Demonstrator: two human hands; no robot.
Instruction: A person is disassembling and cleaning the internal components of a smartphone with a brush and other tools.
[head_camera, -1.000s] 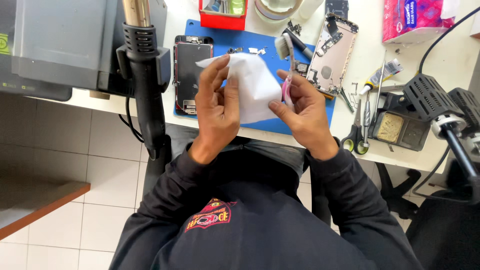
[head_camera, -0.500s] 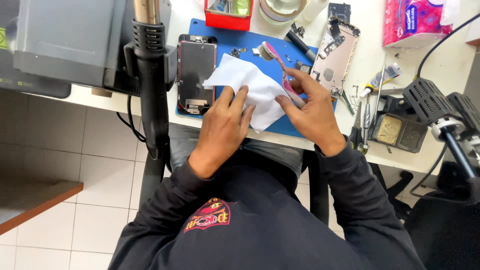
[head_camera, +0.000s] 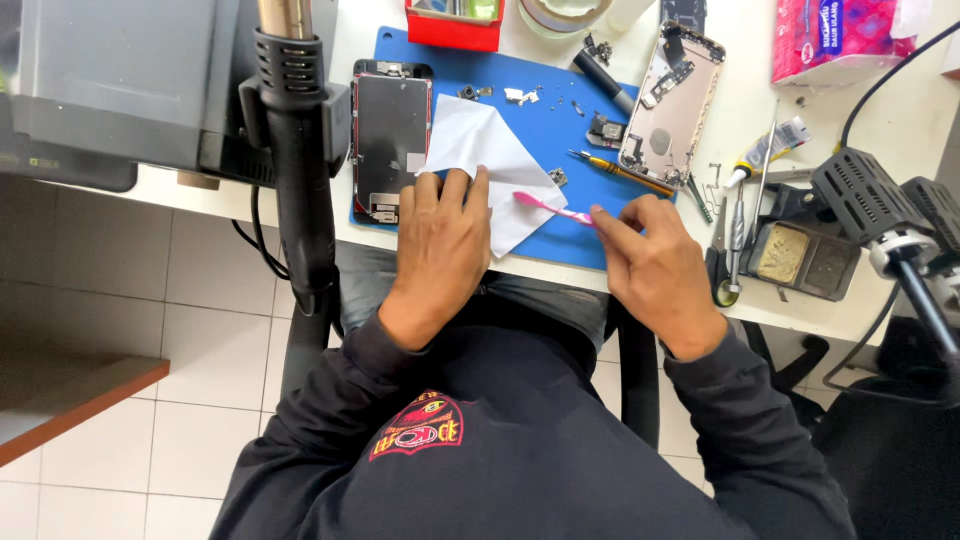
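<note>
Left hand (head_camera: 440, 245): laid flat, palm down, fingers (head_camera: 455, 190) spread and released, pressing the near edge of the white tissue (head_camera: 490, 160). Nothing gripped.

Right hand (head_camera: 650, 265): fingers (head_camera: 605, 218) pinched on the near end of the pink tool (head_camera: 553, 208), a thin pink stick like a small brush handle. Its far end points leftward from the fingertips and lies over the tissue's right corner.

White tissue: unfolded, roughly triangular sheet, spread on the blue mat (head_camera: 560, 110). It lies directly beyond the left fingers and just left of the right fingertips.

Blue mat: lies on the white counter (head_camera: 780, 310), under both sets of fingers.

Phone screen panel (head_camera: 390, 140): dark, face down, just left of the left fingers, touching the tissue's left edge.

Phone rear housing (head_camera: 670, 100): opened, gold-toned, beyond the right fingers, well apart from them.

Screwdriver (head_camera: 620, 172): yellow-handled, just beyond the right fingertips, between them and the housing.

Small screws and parts (head_camera: 520, 95): scattered on the mat beyond the tissue.

Red tray (head_camera: 455, 25): at the far edge of the mat.

Hot-air gun (head_camera: 295, 150): black, standing left of the left hand.

Tweezers (head_camera: 735, 225): right of the right fingers, on the counter.

Tissue pack (head_camera: 835, 40): pink, far right.
</note>
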